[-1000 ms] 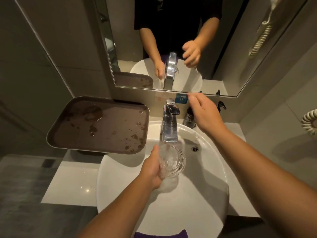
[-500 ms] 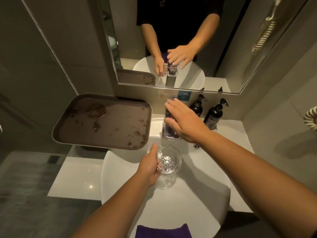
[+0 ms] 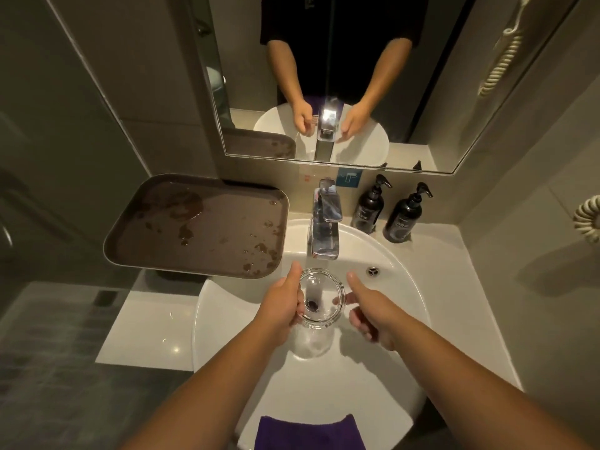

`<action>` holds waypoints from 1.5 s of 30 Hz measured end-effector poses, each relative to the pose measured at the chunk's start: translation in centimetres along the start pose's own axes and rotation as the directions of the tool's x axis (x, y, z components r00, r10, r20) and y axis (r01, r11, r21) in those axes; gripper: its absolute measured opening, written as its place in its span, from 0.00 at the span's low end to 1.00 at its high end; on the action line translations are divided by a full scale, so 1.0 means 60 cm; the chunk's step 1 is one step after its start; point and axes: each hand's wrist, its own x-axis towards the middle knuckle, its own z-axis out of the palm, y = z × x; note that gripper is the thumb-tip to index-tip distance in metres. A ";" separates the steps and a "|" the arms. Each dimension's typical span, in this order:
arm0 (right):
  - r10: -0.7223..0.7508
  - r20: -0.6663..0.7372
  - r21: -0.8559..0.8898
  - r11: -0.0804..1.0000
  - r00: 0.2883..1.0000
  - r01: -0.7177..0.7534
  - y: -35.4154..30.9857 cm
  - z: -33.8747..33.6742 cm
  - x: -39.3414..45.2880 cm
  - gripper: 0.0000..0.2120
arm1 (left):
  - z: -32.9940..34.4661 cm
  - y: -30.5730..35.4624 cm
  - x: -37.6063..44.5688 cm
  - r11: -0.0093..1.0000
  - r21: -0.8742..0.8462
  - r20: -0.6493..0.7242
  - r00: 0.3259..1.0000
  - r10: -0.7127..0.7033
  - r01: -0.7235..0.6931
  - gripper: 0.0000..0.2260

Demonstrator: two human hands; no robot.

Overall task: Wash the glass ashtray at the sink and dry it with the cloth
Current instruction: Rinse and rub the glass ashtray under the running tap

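Two dark bottles (image 3: 386, 211), wet tray (image 3: 198, 225), faucet (image 3: 324, 222)

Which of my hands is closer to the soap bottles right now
Right. The right hand is in front of the soap bottles, beside the glass ashtray, on its right. The left hand grips the ashtray's left rim, farther from them.

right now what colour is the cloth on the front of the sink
Purple cloth, seen in the head view.

Clear round glass ashtray (image 3: 321, 298), mouth up, over the white sink (image 3: 399, 287) basin, purple cloth (image 3: 308, 433) draped over near rim
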 end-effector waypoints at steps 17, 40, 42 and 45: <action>-0.451 -0.022 -0.001 0.892 0.892 0.451 0.028 0.050 -0.033 0.14 | 0.018 -0.036 -0.072 0.983 -0.132 0.055 0.989 0.138 -0.130 0.21; -0.678 0.186 -0.847 0.256 0.711 0.465 -0.069 0.340 -0.049 0.12 | -0.306 -0.030 -0.171 0.554 0.831 -0.305 0.872 0.383 0.047 0.17; -0.681 0.210 -0.846 0.233 0.702 0.479 -0.086 0.394 -0.037 0.13 | -0.359 -0.029 -0.165 0.516 0.853 -0.318 0.860 0.400 0.076 0.17; -0.654 0.205 -0.868 0.223 0.728 0.445 -0.106 0.468 -0.016 0.13 | -0.426 -0.031 -0.145 0.507 0.856 -0.326 0.868 0.373 0.104 0.16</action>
